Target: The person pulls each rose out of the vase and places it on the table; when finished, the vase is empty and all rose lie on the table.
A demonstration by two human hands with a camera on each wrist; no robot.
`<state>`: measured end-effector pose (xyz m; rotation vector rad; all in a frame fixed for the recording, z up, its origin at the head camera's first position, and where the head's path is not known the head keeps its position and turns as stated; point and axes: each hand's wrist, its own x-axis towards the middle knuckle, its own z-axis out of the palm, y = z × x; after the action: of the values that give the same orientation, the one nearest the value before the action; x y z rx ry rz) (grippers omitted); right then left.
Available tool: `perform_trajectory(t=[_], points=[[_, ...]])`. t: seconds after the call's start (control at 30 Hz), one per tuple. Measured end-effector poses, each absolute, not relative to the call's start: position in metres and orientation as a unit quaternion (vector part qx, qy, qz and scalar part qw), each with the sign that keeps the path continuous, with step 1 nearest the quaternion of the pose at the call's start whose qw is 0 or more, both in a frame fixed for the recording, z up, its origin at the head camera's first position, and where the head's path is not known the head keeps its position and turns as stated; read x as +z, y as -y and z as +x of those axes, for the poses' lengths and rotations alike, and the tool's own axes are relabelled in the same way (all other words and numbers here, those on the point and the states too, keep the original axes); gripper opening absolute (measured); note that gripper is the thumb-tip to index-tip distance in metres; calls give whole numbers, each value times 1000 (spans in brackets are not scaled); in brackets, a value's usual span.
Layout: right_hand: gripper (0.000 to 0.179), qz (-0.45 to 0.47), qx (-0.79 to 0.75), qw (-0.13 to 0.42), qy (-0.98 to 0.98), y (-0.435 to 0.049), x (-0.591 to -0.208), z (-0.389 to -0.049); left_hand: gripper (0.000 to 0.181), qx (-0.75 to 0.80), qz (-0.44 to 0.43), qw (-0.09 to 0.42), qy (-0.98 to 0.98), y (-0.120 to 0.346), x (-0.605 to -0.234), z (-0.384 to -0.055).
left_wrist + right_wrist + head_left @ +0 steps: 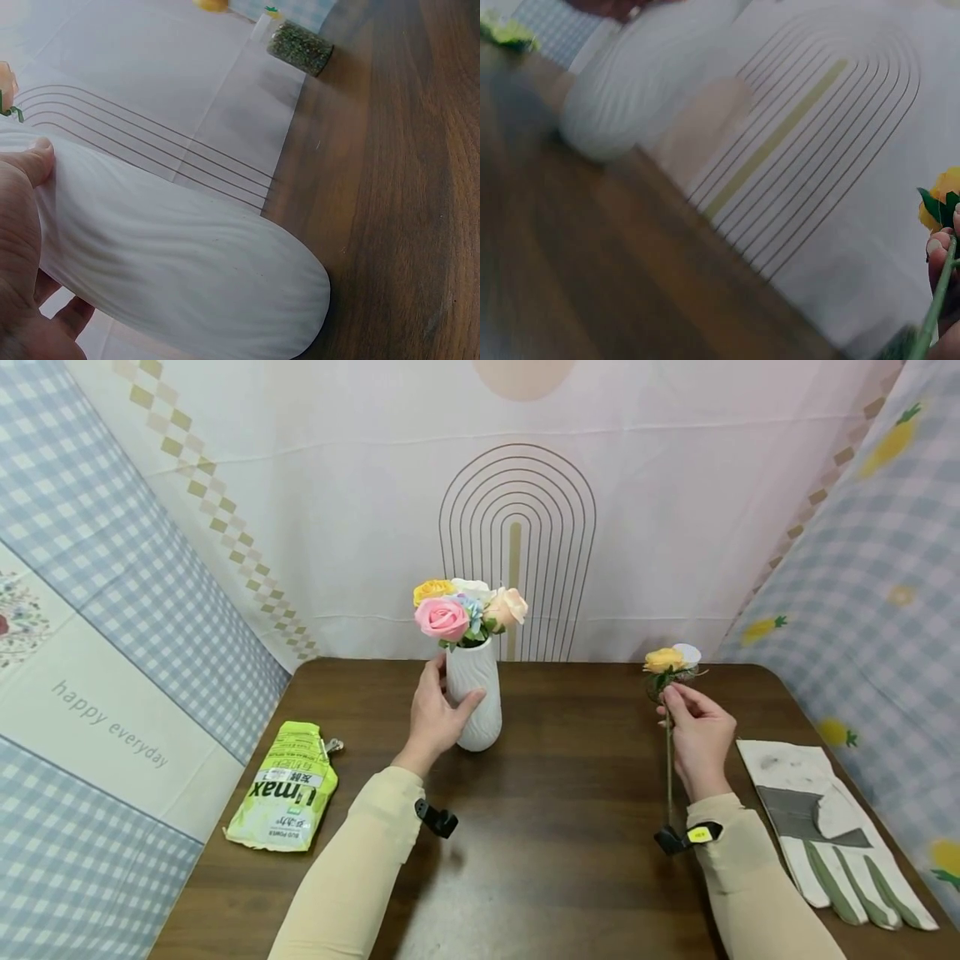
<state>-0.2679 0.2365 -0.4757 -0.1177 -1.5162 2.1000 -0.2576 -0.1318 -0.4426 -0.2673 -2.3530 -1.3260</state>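
My left hand [437,717] grips the white ridged vase [482,702] from its left side, thumb across the front. Out of the vase's mouth come a pink rose [442,618], a yellow flower [432,592], a peach rose [507,607], a white bloom and small blue petals. In the left wrist view the vase [180,240] fills the lower left, its rounded base by the tabletop. Over to the right, my right hand [699,731] pinches a yellow rose [663,660] just below its head. Its long stem [670,768] hangs down toward the wrist.
Behind the yellow rose stands a jar with a white lid [688,654]; the left wrist view shows this jar [298,46] full of green bits. A green-yellow pouch [288,789] lies at the left, work gloves [825,827] at the right. Patterned cloth [360,527] hangs behind the table.
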Motion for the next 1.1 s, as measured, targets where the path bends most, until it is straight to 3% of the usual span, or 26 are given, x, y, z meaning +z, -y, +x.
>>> perform_trajectory(t=[0.33, 0.7, 1.1], points=[[34, -79, 712, 195, 669, -264, -518, -257, 78, -477, -97, 214, 847, 132, -444, -258], [42, -90, 695, 104, 706, -299, -533, -245, 77, -476, -97, 215, 847, 132, -441, -257], [40, -116, 726, 119, 668, -309, -551, -247, 77, -479, -95, 214, 846, 131, -444, -258]])
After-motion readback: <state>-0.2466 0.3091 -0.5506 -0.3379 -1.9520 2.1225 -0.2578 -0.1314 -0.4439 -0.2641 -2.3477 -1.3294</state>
